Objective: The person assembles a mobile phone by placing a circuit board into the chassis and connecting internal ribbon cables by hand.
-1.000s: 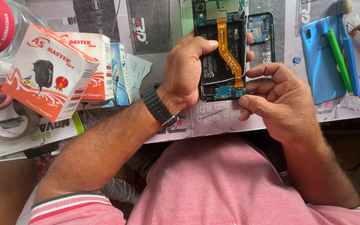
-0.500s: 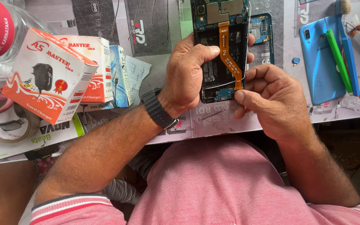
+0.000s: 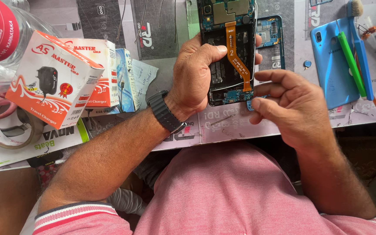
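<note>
Two hands meet over the opened phone [image 3: 229, 52] at the mat's middle. Your left hand [image 3: 194, 76] is closed around its left edge, thumb across the bare internals beside the orange flex cable [image 3: 236, 56]. Your right hand [image 3: 290, 106] hovers loosely curled just right of the lower board, holding nothing I can see. You seem mid-teardown; reseating that cable's lower end calls for a fine fingertip press. The charger box [image 3: 51, 85] on the left stays shut, contents hidden.
</note>
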